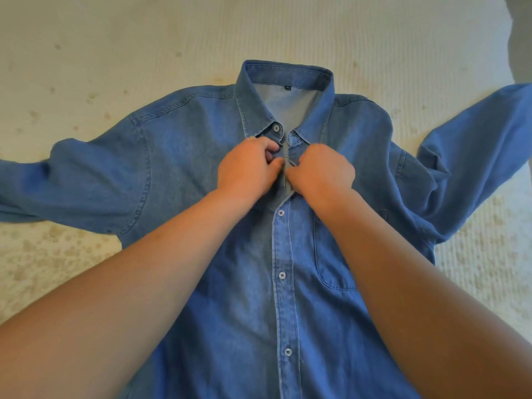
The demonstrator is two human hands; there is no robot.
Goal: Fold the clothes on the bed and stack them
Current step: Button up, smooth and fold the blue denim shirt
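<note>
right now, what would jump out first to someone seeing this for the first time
A blue denim shirt lies face up across the cream bedspread, sleeves flung out to both sides. Both hands meet just below the collar: the left hand and right hand pinch the placket there, apparently at a button. Lower down, three buttons look fastened.

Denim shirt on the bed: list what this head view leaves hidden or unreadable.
- Denim shirt hem: cut off by the bottom edge.
- Both cuffs: one sleeve runs off the left edge, the other off the right edge.
- Placket just below the collar: covered by the left hand and right hand, so whether that button is fastened cannot be told.
- Neck label: too small to read.
- Chest pocket: partly under the right forearm.
</note>
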